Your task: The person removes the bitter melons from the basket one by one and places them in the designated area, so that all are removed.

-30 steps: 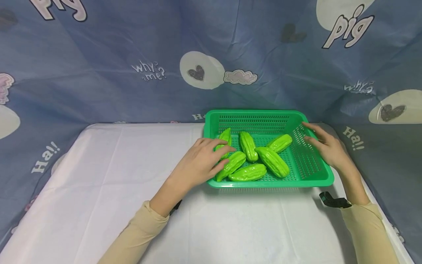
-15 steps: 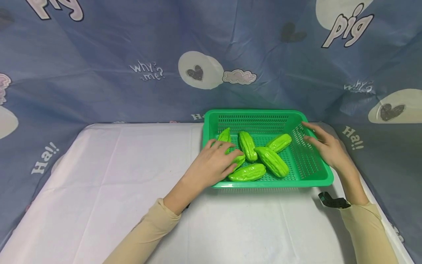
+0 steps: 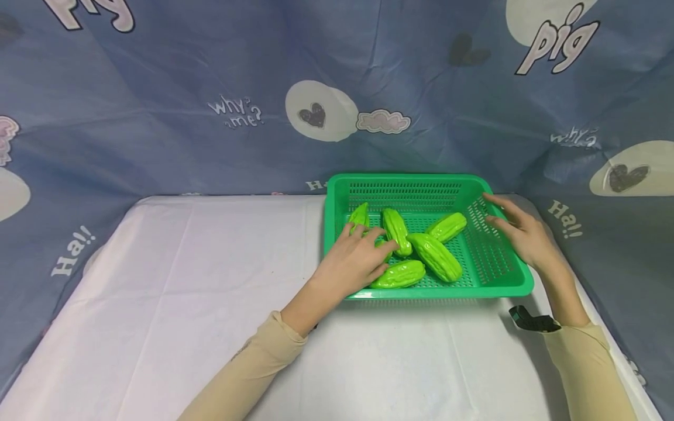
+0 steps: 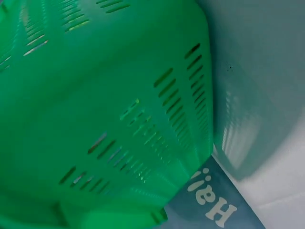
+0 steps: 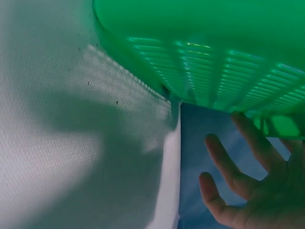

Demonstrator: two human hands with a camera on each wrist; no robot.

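Note:
A green plastic basket holds several bright green bitter melons, among them a front one and a larger slanted one. My left hand reaches over the basket's left side, fingers spread and slightly bent. Beneath it a bitter melon is mostly covered, and contact with it is hidden. My right hand rests at the right rim, with loosely extended fingers. In the right wrist view, that hand has its fingers spread by the outer wall. The left wrist view shows the basket wall but not the fingers.
The basket stands at the back right of a table with a white cloth. Close behind it hangs a blue printed curtain, which also rises along the right side. A black device sits at the right wrist.
My left hand has moved rightward, farther over the basket, covering more of the bitter melon near the left front. The right hand and basket have stayed in place.

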